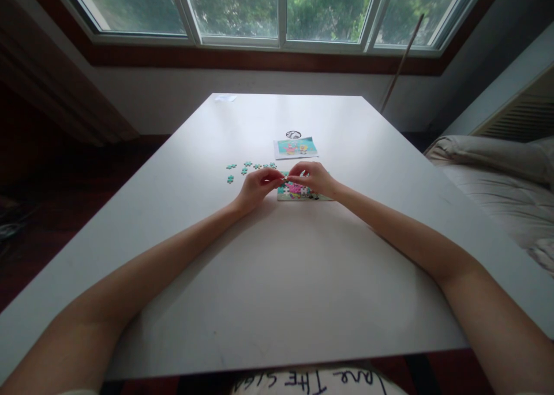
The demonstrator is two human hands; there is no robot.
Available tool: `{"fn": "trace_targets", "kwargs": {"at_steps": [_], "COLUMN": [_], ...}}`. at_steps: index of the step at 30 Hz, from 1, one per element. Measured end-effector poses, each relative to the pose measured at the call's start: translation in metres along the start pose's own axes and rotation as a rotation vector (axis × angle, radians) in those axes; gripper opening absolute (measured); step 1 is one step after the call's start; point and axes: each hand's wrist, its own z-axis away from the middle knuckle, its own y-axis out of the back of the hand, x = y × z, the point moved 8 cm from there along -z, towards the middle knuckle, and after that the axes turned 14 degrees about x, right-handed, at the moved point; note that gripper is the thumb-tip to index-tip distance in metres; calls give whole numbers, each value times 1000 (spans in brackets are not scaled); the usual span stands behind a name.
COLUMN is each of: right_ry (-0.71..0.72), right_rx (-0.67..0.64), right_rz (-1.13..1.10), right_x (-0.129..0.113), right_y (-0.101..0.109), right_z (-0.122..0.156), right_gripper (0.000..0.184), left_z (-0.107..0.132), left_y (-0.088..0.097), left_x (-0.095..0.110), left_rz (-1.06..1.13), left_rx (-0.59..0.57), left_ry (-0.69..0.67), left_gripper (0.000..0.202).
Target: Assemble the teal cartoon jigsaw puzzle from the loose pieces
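Note:
Over the left part of a partly assembled jigsaw puzzle (298, 192), my two hands meet with pinched fingers. My left hand (256, 188) comes in from the left, thumb and forefinger closed on a small puzzle piece (284, 178). From the other side, my right hand (319, 179) also pinches at that piece, its fingertips almost touching the left ones. Pink, green and white patches show on the puzzle, whose upper part is largely covered by my hands. Several loose teal puzzle pieces (244, 171) lie left of it, just beyond my left hand.
A picture card (296, 148) with a teal printed scene lies behind the puzzle. Beyond it is a dark-patterned oval (293, 134). A pale paper (225, 98) rests at the far left corner of the white table (277, 291). A bed (493, 181) stands to the right.

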Motion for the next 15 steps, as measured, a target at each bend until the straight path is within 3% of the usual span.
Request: {"fn": "trace_targets", "kwargs": {"at_steps": [5, 9, 15], "right_ry": [-37, -29, -221], "right_rx": [-71, -124, -453], "right_rz": [-47, 21, 123], "right_x": [-4, -7, 27], "right_y": [-4, 5, 27], "right_z": [0, -8, -9], "right_gripper": [30, 22, 32], "left_z": [2, 3, 9], "left_y": [-3, -6, -10], "left_x": [0, 5, 16], "left_rz": [4, -43, -184], "left_rx": [-29, -63, -119], "left_ry": [0, -63, -171], "left_gripper": [34, 32, 26]}}
